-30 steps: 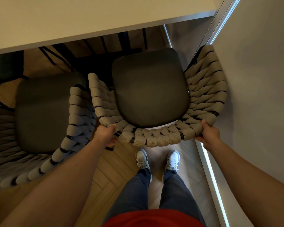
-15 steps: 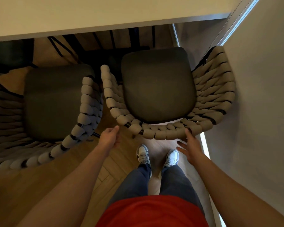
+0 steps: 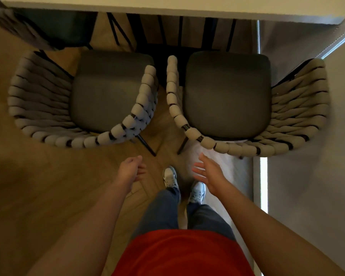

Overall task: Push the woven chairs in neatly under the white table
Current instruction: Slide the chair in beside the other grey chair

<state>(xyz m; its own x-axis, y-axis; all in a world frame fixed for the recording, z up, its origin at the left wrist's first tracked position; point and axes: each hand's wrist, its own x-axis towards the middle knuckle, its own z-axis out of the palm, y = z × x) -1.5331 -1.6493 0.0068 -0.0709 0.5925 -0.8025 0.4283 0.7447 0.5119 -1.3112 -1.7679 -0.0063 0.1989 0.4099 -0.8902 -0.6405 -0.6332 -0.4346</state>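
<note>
Two woven chairs stand side by side facing the desk (image 3: pixel 167 6), whose white edge runs along 12 o'clock. The left chair (image 3: pixel 84 100) and right chair (image 3: pixel 247 100) each carry a dark seat cushion; their seats lie short of the desk edge, close together but apart. The left hand (image 3: pixel 130 170) hangs at 6 o'clock of the gap, fingers loosely curled, grasping nothing. The right hand (image 3: pixel 208 172), fingers spread and released, hovers just below the right chair's back, not touching it.
</note>
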